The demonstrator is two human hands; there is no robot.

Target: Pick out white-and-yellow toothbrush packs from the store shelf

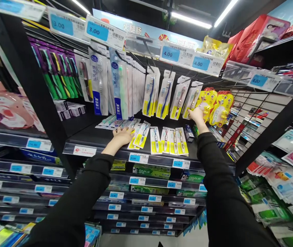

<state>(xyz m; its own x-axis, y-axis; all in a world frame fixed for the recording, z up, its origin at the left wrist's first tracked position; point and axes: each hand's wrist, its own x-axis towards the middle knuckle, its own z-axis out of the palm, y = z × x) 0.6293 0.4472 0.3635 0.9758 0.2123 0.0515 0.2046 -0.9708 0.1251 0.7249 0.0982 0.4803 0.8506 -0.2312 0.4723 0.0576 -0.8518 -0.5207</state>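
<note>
My left hand (122, 137) rests palm down on the shelf, fingers spread over the toothbrush packs lying there. Right beside its thumb is a yellow-and-white toothbrush pack (142, 134) overlapping another. To the right, several similar toothbrush packs (165, 140) lie in a row near the shelf's front edge. Raised higher, my right hand (197, 116) has its fingers closed at the lower end of a hanging toothbrush pack (192, 99), the rightmost of the yellow-and-white ones. Its fingertips are partly hidden against the pack.
White-and-blue toothbrush packs (120, 84) hang above my left hand. Yellow duck-like packs (222, 108) hang right of my right hand. A small dark box (189, 133) stands on the shelf (84, 137). Price-tag rails (187, 58) jut out above; toothpaste boxes (151, 171) fill lower shelves.
</note>
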